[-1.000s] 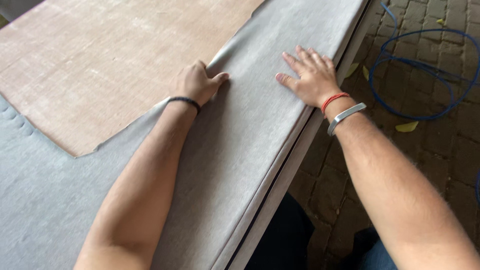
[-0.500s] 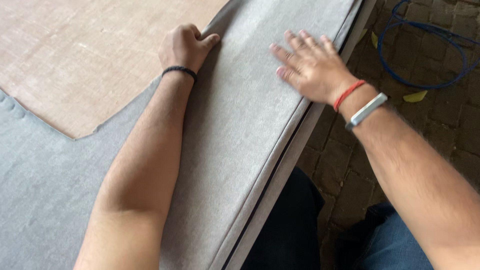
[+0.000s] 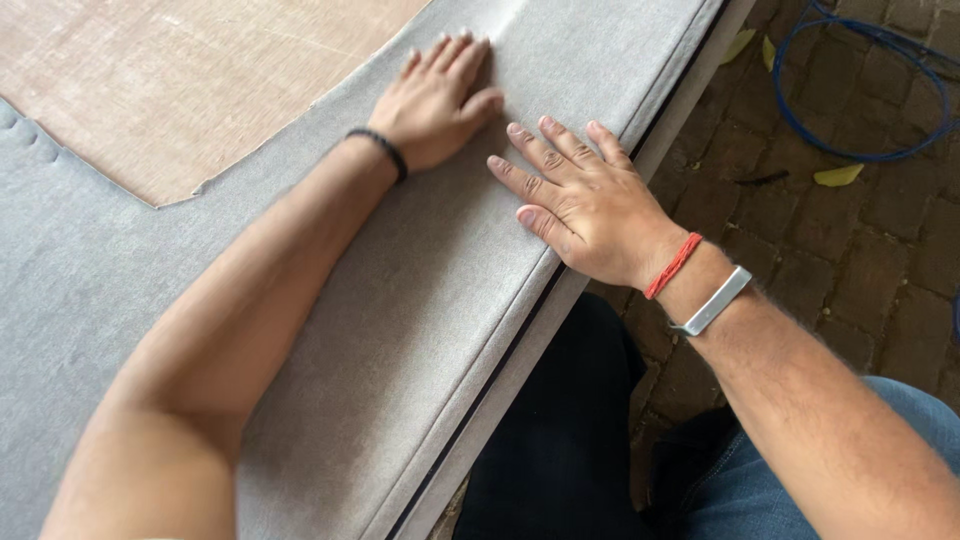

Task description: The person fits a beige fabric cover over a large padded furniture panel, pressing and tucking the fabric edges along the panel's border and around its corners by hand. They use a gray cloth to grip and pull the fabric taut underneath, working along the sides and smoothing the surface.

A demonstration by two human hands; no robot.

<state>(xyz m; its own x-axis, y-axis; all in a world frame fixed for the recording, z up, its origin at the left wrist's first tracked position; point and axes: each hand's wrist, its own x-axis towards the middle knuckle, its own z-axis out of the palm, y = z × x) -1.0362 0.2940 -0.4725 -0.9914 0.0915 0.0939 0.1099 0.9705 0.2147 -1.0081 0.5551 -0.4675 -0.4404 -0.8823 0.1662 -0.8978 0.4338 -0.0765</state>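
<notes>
The left hand is laid flat, fingers together, on the grey fabric near the surface's far edge. The right hand is pressed flat beside it, fingers spread, at the right edge; nothing is pinched by either grip.

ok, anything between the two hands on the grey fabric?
Nothing: the head view shows only bare grey fabric between the left hand and the right hand.

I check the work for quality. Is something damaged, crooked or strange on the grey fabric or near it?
Nothing looks damaged. The grey fabric lies smooth under the left hand and right hand. Its cut edge beside the bare wooden board is slightly uneven. A blue cable and some leaves lie on the brick floor.
</notes>
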